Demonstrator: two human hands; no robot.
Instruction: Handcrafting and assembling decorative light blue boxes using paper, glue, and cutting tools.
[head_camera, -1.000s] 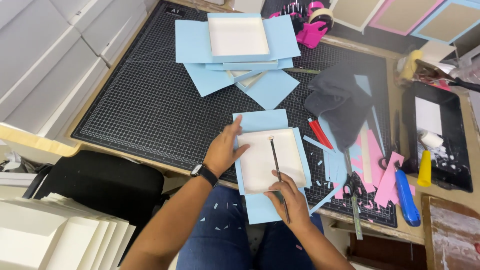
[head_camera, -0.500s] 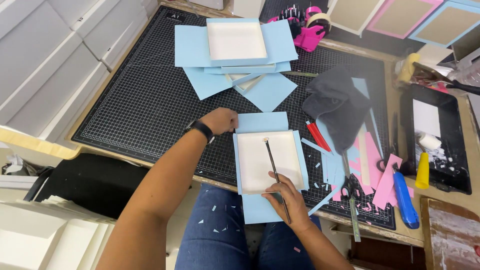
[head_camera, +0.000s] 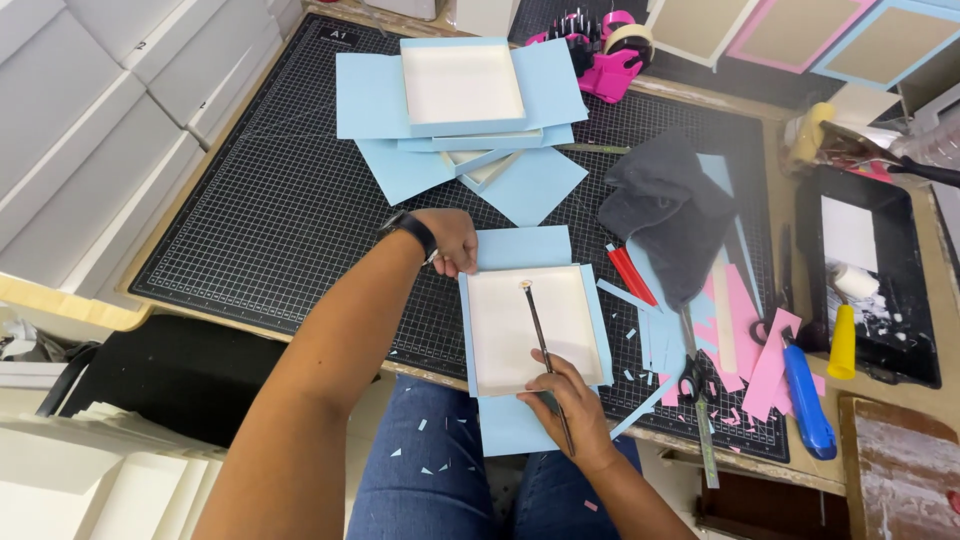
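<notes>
While seated at the lower edge of the frame, a person in blue jeans (head_camera: 440, 470) works over a black cutting mat (head_camera: 270, 230) on the surface. Low and centre, the right hand (head_camera: 565, 405) has its grip pinching a thin dark brush (head_camera: 540, 345) whose tip rests near the far inner edge of a shallow white tray (head_camera: 525, 330) wrapped in light blue paper (head_camera: 520, 248). Just above, at mid-frame, the left hand (head_camera: 452, 240), with a black watch (head_camera: 415, 228) on its wrist, pinches the tray's upper left corner. Right of centre lie a grey cloth (head_camera: 665, 215), pink and blue scraps, and a blue utility knife (head_camera: 805, 395). Farther up, top centre, sits another blue-wrapped tray (head_camera: 462, 85) on blue sheets, with a pink tape dispenser (head_camera: 605, 45) beyond.
</notes>
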